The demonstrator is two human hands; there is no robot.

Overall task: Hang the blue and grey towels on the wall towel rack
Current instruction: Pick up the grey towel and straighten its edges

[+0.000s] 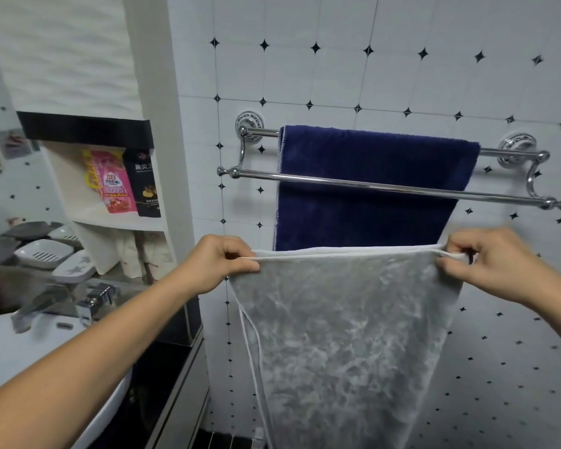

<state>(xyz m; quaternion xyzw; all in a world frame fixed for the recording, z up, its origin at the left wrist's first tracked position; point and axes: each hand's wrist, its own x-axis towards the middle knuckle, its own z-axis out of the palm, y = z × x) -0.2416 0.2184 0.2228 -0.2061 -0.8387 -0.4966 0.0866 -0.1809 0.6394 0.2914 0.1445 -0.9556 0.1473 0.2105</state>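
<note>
**A:** Both of your hands are on the grey towel (pixel 344 335). Your left hand (pixel 221 264) pinches the top left corner, thumb over the white hem and fingers curled behind it.

**B:** Your right hand (pixel 486 257) does the same at the top right corner, with a small bunch of cloth sticking out past the knuckles. Neither hand is loose.

**A:** The top edge is pulled nearly straight between your two hands. The rest hangs down flat and runs off the bottom of the view. The left side hem has folded in a little.

**B:** The blue towel (pixel 370 189) is already on the towel rack (pixel 249 121). It's draped over the rear bar (pixel 263 132) and hangs behind the front bar (pixel 386 187), sitting closer to the right bracket than the left.

**A:** The front bar itself is bare chrome from one end knob to the other. You're holding the grey towel below that bar, and its top edge covers the bottom of the blue towel. I can't tell whether the two cloths are touching there.

**B:** The rack is fixed to a white tiled wall (pixel 434 76) with small dark diamonds at the tile corners.

**A:** On your left, a white basin (pixel 30 358) sits under your forearm, with a chrome tap (pixel 39 306) at its back edge. A few soap dishes (pixel 42 252) are stacked beyond the tap.

**B:** Above those is a recessed shelf (pixel 117 223) holding a pink packet (pixel 117 189) with a black packet (pixel 146 186) just beside it. Both stand upright at the shelf's right end.
</note>
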